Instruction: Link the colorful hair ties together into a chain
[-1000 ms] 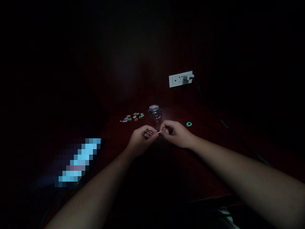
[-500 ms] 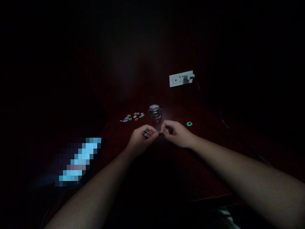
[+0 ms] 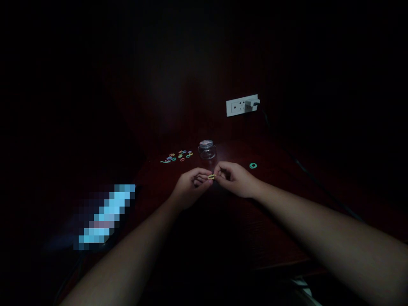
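Note:
Between the fingertips of both hands is a small yellow hair tie (image 3: 211, 177). My left hand (image 3: 192, 183) pinches its left side, and my right hand (image 3: 234, 178) grips the right side. Just beyond the fingers stands a clear lidded jar (image 3: 207, 150), upright on the dark red table (image 3: 274, 229). A loose group of several coloured hair ties (image 3: 180, 156) lies left of the jar. Right of my right hand rests a green hair tie (image 3: 253, 165), possibly more than one together.
On the wall behind is a white socket panel (image 3: 236, 107) with a plug (image 3: 253, 103) in it. A dark cable (image 3: 306, 170) runs down along the table's right side. A bright, pixelated screen (image 3: 110, 214) lies at the left. The surroundings are very dark.
The yellow hair tie has turned slightly and shifted a little left between the fingertips. Both hands stay almost where they were. The jar and the other hair ties have not moved.

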Motion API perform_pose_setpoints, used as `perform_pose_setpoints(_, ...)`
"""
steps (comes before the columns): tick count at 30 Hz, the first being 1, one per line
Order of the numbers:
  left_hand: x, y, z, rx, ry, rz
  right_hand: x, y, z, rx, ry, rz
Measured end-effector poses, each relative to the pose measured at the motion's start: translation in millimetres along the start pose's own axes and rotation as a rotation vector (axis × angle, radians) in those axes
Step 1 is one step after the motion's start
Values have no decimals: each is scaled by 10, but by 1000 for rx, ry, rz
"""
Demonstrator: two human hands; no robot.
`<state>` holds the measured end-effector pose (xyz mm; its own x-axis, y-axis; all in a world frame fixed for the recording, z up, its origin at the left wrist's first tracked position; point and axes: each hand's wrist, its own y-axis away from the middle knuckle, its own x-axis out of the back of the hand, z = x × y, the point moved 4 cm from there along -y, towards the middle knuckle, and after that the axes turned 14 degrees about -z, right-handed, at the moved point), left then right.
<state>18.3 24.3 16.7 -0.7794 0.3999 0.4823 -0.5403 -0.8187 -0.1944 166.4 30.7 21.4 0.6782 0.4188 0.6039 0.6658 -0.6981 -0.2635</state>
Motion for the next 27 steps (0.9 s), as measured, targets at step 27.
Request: perform_pose_setpoints(27, 2, -1, -34, -27, -12, 22, -26, -1, -10, 13, -75, -38)
